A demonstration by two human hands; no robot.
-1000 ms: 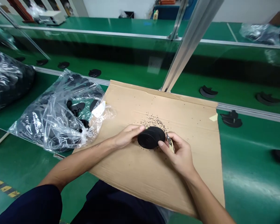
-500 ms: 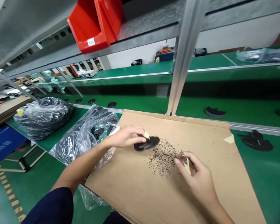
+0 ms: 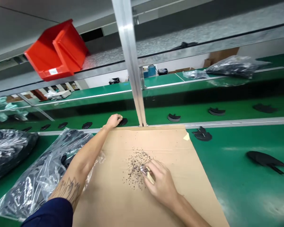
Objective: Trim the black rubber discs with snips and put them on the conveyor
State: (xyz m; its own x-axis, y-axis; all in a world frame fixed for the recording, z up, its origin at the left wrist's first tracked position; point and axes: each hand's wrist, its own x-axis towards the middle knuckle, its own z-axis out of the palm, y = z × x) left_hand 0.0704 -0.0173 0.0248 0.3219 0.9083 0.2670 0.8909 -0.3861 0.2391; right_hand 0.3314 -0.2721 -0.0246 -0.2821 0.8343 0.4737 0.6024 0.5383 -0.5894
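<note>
My left hand [image 3: 115,120] reaches out to the green belt beyond the cardboard. Its fingers are closed at the edge of a flat black part [image 3: 123,121], which is at the belt surface. Over the cardboard sheet [image 3: 123,208], my right hand [image 3: 159,179] is closed around a small silver-tipped metal tool [image 3: 143,169]; most of it hides in the palm, so its kind cannot be told. Pale wrapping shows on fingers of this hand. Just beyond and left of the tool lie scattered small black bits [image 3: 134,167].
Several similar black parts [image 3: 174,118] lie along the belt. More rest at right, including a larger one [image 3: 262,159]. A clear plastic bag [image 3: 38,176] of black parts is at left. Above stand an upright metal post [image 3: 130,63] and a red bin [image 3: 59,53] on the shelf.
My left hand has carried the black part from above the cardboard out to the belt. My right hand stays over the bits with its tool. The view has swung right.
</note>
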